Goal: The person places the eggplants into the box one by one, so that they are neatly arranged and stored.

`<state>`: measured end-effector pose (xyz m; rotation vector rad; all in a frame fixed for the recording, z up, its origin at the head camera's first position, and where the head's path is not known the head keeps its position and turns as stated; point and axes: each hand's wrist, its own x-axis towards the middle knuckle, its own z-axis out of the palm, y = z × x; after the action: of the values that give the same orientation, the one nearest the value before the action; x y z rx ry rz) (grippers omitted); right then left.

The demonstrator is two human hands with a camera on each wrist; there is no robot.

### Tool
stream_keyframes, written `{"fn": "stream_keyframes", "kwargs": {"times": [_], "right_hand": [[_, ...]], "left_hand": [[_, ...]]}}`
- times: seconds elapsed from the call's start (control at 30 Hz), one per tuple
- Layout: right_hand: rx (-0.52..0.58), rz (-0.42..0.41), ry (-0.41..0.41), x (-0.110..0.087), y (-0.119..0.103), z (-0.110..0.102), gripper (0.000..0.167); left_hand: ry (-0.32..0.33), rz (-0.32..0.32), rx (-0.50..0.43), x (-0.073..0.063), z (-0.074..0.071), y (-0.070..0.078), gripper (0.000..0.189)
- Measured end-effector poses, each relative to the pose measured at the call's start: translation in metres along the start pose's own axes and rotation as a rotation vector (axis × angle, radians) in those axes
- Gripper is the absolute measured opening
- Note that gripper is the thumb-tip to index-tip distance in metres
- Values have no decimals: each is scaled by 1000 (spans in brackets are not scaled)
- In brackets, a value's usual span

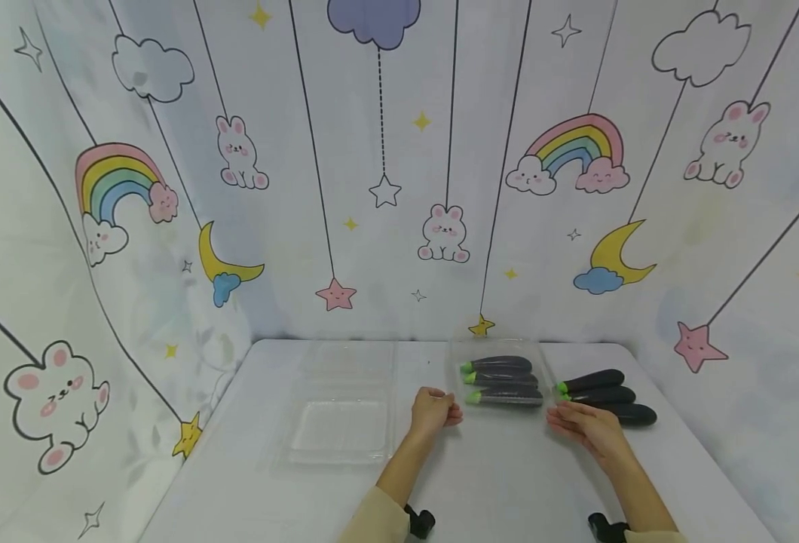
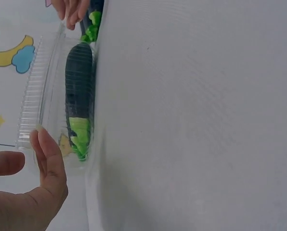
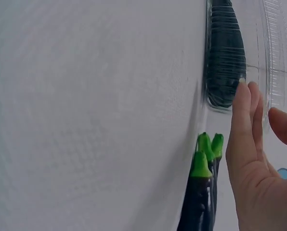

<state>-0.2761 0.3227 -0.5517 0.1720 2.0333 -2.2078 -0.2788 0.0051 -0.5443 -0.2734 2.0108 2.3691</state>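
Three dark eggplants (image 1: 504,397) with green stem ends lie side by side in a transparent plastic clamshell box (image 1: 494,348), its lid standing up at the back. My left hand (image 1: 433,411) is at the box's left front corner; in the left wrist view its fingertips overlap the box's edge, with the thumb held apart. At the right front corner is my right hand (image 1: 589,431), fingers fairly straight and thumb spread away in the right wrist view. Just behind and beside it, several loose eggplants (image 1: 599,379) rest on the table, partly hidden by that hand.
A second transparent clamshell box (image 1: 338,457) lies open on the left side of the white table (image 1: 488,490). Close behind the table hangs a pale cloth (image 1: 386,256) printed with rabbits, rainbows and stars, which also runs along both sides.
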Motion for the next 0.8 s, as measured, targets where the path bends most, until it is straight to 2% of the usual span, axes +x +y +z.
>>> {"fn": "stream_keyframes", "kwargs": {"times": [0.13,0.33,0.4,0.5,0.63,0.8], "right_hand": [[-110,-15,9,-6,-2,-2,56],[-325,-128,66,-21,-14,-4,50],[-425,-180,91,-26,-19,-6,48],[-665,-263,152,-30,-26,-12,44],[-970,-378,237,-31,-29,-23,33],[-1094,-473,251,-28,-29,-35,22]], "left_hand": [[16,15,55,-10,-5,4,27],[-47,74,113,-31,-24,18,32],[-71,97,110,-38,-33,24,30],[-90,127,108,-47,-47,32,27],[-70,170,130,-55,-67,42,25],[19,210,159,-60,-94,53,22]]}}
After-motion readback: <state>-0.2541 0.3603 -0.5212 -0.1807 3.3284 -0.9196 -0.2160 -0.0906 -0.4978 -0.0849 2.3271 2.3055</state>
